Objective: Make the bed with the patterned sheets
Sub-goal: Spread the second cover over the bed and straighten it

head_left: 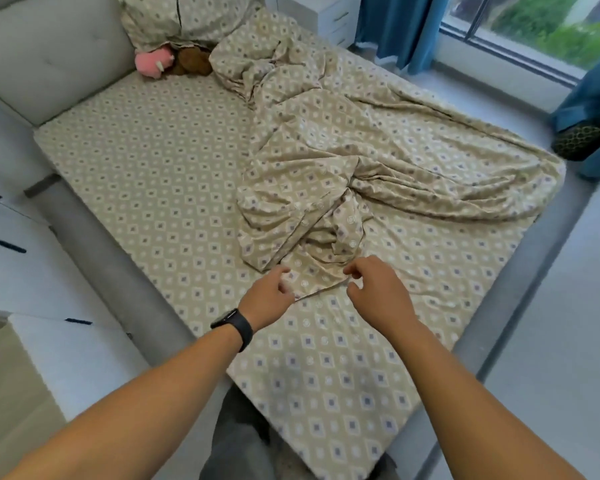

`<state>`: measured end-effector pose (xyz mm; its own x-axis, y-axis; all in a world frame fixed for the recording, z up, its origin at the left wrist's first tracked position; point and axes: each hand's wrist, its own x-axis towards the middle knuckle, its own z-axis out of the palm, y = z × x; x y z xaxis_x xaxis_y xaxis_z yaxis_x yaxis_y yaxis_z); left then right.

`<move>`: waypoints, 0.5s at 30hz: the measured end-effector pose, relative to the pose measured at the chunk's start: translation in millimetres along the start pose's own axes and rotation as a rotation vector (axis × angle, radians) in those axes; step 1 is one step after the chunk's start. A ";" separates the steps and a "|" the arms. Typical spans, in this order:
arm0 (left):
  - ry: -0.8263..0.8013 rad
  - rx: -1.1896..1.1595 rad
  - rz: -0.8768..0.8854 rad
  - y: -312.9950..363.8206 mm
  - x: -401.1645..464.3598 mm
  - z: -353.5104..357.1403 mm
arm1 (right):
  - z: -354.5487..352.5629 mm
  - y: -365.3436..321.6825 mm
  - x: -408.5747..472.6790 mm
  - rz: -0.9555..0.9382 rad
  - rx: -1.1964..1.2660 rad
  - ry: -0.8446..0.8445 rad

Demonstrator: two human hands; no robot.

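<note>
Reaching over the foot of the bed (pixel 146 174), both arms out, toward the near end of the rumpled top sheet (pixel 343 174). Left hand (pixel 267 296) at that sheet's near edge, fingers curled onto the cloth, pinching the hem where it folds. Black watch (pixel 236 325) on the left wrist. Right hand (pixel 374 289) just beside the same edge, on its right, fingers bent and apart, thumb and forefinger close to the hem; cannot tell whether cloth is actually caught between them. Hem running as a taut short line between the two hands.

Top sheet bunched in a long heap, lying from the near hands diagonally up the right half of the bed to the head end. Fitted sheet (pixel 343 375) of the same beige diamond print stretched flat beneath, left half bare. Pillow (pixel 174 19) in matching print propped at the head, against the grey padded headboard (pixel 49 57). Pink soft toy (pixel 149 62) and brown soft toy (pixel 191 62) touching, tucked below the pillow. Blue curtains (pixel 388 26) and a window (pixel 551 26) beyond the far side.
</note>
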<state>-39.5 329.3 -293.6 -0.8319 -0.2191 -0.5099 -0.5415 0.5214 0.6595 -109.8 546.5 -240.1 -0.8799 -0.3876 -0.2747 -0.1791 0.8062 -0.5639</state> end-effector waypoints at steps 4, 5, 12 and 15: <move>-0.150 0.137 -0.070 -51.3 136.6 0.5 | 64.8 3.0 72.2 0.160 -0.027 0.055; -0.154 0.230 -0.051 -59.1 167.4 3.4 | 77.7 3.7 84.4 0.196 -0.015 0.065; 0.004 0.632 0.229 -70.3 369.3 44.8 | 185.0 23.8 141.6 0.379 0.033 0.031; -0.228 0.386 0.089 -61.7 391.1 56.9 | 198.5 27.6 142.1 0.441 0.012 0.055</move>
<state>-324.5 258.3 -565.1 -0.8018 0.0046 -0.5976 -0.3484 0.8089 0.4736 -152.4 424.9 -449.3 -0.8932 0.0169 -0.4493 0.2236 0.8836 -0.4113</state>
